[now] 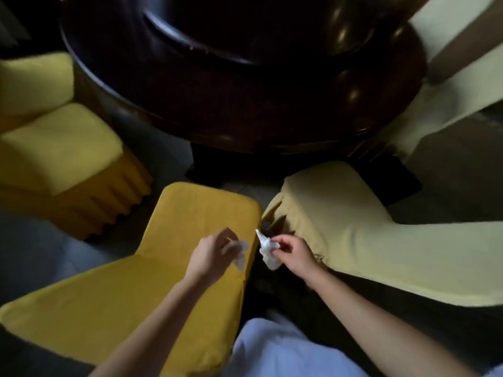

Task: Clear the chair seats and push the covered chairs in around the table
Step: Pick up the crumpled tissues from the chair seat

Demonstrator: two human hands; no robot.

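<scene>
Above the mustard-covered chair (196, 213), the left hand (212, 254) pinches a crumpled tissue (241, 254) in curled fingers. The right hand (295, 253) grips a second tissue (268, 253) beside the pale-covered chair (340, 213). Both scraps look feather-light, soft and easily torn, needing only fingertips. The chairs, not yet tucked under the dark tabletop (245, 104), probably push best by their backrests.

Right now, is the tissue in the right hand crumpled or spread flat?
Crumpled: the white tissue bunches into folds where the right hand pinches it.
</scene>
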